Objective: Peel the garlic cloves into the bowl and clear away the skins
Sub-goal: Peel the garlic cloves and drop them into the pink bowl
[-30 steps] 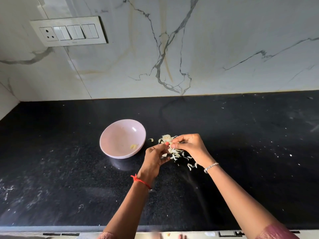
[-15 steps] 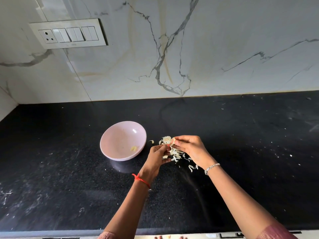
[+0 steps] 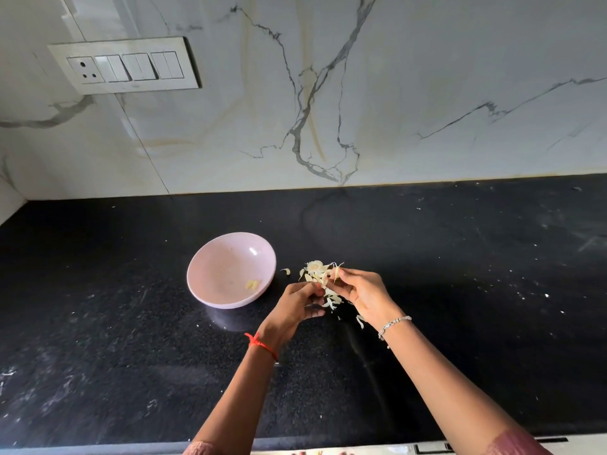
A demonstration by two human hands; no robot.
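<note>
Nearest me, the left hand [image 3: 297, 303], a red thread at its wrist, curls its fingers round a small pale garlic clove [image 3: 324, 283]. The right hand [image 3: 364, 293], with a silver bracelet, pinches the clove's papery skin at the fingertips. Both hands are working just above the speckled black stone counter [image 3: 460, 290]. Under and just beyond them lies a loose heap of whitish garlic skins [image 3: 316, 268], with a stray flake to its left. Left of the heap stands the shallow pink bowl [image 3: 197, 274], holding only a couple of yellowish peeled cloves [image 3: 252, 284]. By my reckoning the peeling is under way: a few cloves are done and this one is half stripped. None of the skins have been cleared. I cannot tell how many unpeeled cloves are hidden in the heap. Against the frame a second back, hands, heap and bowl hold their places. Only the far white switch plate [image 3: 124, 65] on the veined marble wall sits slightly lower in my view.
</note>
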